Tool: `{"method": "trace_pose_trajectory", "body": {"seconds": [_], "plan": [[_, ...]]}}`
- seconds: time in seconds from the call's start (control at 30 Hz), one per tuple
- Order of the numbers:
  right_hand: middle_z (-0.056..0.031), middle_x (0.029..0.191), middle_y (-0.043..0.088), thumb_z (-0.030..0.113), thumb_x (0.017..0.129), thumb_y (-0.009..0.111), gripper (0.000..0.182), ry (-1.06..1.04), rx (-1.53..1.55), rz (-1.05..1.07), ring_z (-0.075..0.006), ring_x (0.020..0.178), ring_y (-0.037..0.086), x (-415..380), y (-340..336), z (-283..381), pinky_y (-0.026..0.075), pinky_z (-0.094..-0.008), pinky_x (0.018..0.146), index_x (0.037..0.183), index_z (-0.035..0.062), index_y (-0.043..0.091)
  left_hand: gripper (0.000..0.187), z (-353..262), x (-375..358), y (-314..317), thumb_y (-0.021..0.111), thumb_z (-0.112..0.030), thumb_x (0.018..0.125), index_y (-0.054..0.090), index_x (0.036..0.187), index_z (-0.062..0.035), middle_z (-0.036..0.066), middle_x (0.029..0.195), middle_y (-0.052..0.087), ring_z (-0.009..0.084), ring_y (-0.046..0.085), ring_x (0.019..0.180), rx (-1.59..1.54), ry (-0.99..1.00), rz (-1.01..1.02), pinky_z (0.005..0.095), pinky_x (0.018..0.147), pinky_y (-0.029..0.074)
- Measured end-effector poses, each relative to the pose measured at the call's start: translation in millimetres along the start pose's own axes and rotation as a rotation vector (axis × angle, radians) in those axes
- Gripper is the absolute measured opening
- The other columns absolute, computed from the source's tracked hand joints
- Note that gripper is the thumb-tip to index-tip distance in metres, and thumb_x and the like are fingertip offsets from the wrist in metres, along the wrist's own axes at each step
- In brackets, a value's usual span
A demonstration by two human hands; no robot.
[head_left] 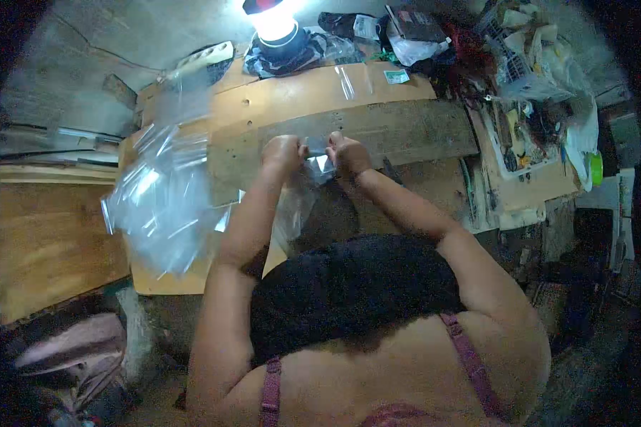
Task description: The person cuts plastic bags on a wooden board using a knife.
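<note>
Both hands are over the middle of the wooden table, close together. My left hand [283, 152] is closed, its fingers pinching one side of a clear plastic sheet [320, 165]. Opposite it, my right hand [349, 154] is closed on the other side of the same plastic, which shines between the two fists. More of the clear film hangs down towards my lap. Left of my left forearm lies a large heap of clear plastic pieces [165, 203], glossy and loosely piled.
A bright lamp [274, 32] stands at the table's back. Bags and dark items [413, 35] are piled at the back right. A white tray [523, 167] of small tools sits at the right, near a green-lidded container [595, 169]. A power strip [210, 54] lies at the back left.
</note>
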State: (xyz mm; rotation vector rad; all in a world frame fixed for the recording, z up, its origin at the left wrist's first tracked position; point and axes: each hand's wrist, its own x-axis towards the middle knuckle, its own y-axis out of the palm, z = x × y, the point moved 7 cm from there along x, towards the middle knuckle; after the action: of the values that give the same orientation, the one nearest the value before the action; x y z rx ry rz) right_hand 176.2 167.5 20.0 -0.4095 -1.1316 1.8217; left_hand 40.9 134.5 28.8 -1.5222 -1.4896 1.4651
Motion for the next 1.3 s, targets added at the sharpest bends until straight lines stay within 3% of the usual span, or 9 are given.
{"method": "trace_pose_trajectory", "body": {"seconds": [0.33, 0.43, 0.5, 0.6, 0.8, 1.0, 1.1, 1.23, 1.3], "plan": [[-0.0139, 0.074, 0.054, 0.024, 0.078, 0.050, 0.013, -0.226, -0.048, 0.174, -0.0300, 0.074, 0.055, -1.4, -4.9, -8.7, 0.043, -0.0391, 0.063, 0.083, 0.0135, 0.056, 0.034, 7.5, 2.6, 5.3, 0.056, -0.042, 0.072, 0.060, 0.083, -0.0100, 0.011, 0.086, 0.060, 0.0271, 0.057, 0.082, 0.034, -0.070, -0.037, 0.0383, 0.068, 0.044], [-0.0155, 0.076, 0.055, 0.035, 0.079, 0.049, 0.029, 0.216, 0.112, 0.450, -0.0302, 0.078, 0.056, 13.8, 6.4, -35.2, 0.044, -0.0379, 0.067, 0.091, 0.0097, 0.057, 0.028, 4.6, -0.7, 5.3, 0.058, -0.038, 0.071, 0.058, 0.084, -0.0124, 0.007, 0.090, 0.058, 0.0228, 0.055, 0.088, 0.093, -0.131, -0.116, 0.0360, 0.075, 0.041], [-0.0197, 0.079, 0.057, 0.046, 0.077, 0.048, 0.051, 0.029, -0.019, 0.386, -0.0311, 0.082, 0.056, 23.2, 22.5, -37.4, 0.043, -0.0369, 0.071, 0.094, -0.0017, 0.055, 0.021, -23.7, -13.3, -14.9, 0.059, -0.031, 0.069, 0.058, 0.081, -0.0138, 0.002, 0.092, 0.056, 0.0195, 0.051, 0.092, 0.286, 0.063, -0.545, 0.0342, 0.080, 0.036], [-0.0227, 0.082, 0.057, 0.054, 0.074, 0.046, 0.066, 0.313, 0.206, 0.583, -0.0323, 0.082, 0.057, 24.5, -5.6, -18.6, 0.042, -0.0364, 0.073, 0.092, -0.0092, 0.053, 0.019, -52.2, -14.1, 11.5, 0.056, -0.026, 0.068, 0.057, 0.084, -0.0146, 0.001, 0.097, 0.053, 0.0189, 0.047, 0.097, 0.247, 0.396, -0.357, 0.0348, 0.082, 0.034], [-0.0223, 0.090, 0.056, 0.046, 0.077, 0.045, 0.056, 0.185, 0.162, 0.633, -0.0328, 0.087, 0.055, 19.5, -21.3, -2.3, 0.042, -0.0364, 0.075, 0.104, -0.0032, 0.049, 0.040, -34.2, -12.9, 57.8, 0.048, -0.019, 0.075, 0.046, 0.115, -0.0190, 0.001, 0.127, 0.034, 0.0206, 0.030, 0.118, 0.204, 0.402, -0.266, 0.0395, 0.094, 0.025], [-0.0211, 0.104, 0.046, 0.012, 0.069, 0.059, 0.062, -0.176, -0.079, 0.642, -0.0348, 0.094, 0.050, 5.6, 4.9, -13.8, 0.042, -0.0386, 0.077, 0.124, 0.0196, 0.031, 0.050, -32.3, -19.1, 58.5, 0.047, -0.024, 0.077, 0.033, 0.125, -0.0257, -0.003, 0.136, 0.019, 0.0213, 0.017, 0.125, 0.158, 0.303, -0.121, 0.0399, 0.099, 0.015], [-0.0207, 0.102, 0.047, 0.010, 0.065, 0.064, 0.064, -0.254, -0.120, 0.610, -0.0355, 0.089, 0.051, -13.6, -10.9, -12.0, 0.042, -0.0391, 0.076, 0.122, 0.0158, 0.035, 0.051, -38.2, -23.5, 53.7, 0.045, -0.029, 0.077, 0.032, 0.126, -0.0248, -0.002, 0.137, 0.018, 0.0226, 0.016, 0.126, 0.168, 0.306, -0.132, 0.0400, 0.099, 0.013], [-0.0192, 0.097, 0.048, 0.018, 0.067, 0.063, 0.058, -0.108, -0.054, 0.120, -0.0348, 0.090, 0.049, -73.3, -77.4, -54.6, 0.041, -0.0404, 0.078, 0.117, 0.0055, 0.037, 0.061, -33.0, -17.2, 61.5, 0.047, -0.039, 0.076, 0.022, 0.130, -0.0253, 0.000, 0.138, 0.011, 0.0270, 0.011, 0.126, 0.173, 0.323, -0.123, 0.0437, 0.098, 0.012], [-0.0187, 0.091, 0.050, 0.025, 0.065, 0.065, 0.054, 0.034, -0.182, 0.135, -0.0346, 0.084, 0.050, -119.5, -90.3, -74.0, 0.042, -0.0406, 0.071, 0.110, 0.0043, 0.042, 0.063, -35.4, -21.6, 55.3, 0.048, -0.041, 0.074, 0.024, 0.130, -0.0232, 0.002, 0.138, 0.012, 0.0274, 0.011, 0.126, 0.149, 0.330, -0.090, 0.0430, 0.099, 0.011]]}}
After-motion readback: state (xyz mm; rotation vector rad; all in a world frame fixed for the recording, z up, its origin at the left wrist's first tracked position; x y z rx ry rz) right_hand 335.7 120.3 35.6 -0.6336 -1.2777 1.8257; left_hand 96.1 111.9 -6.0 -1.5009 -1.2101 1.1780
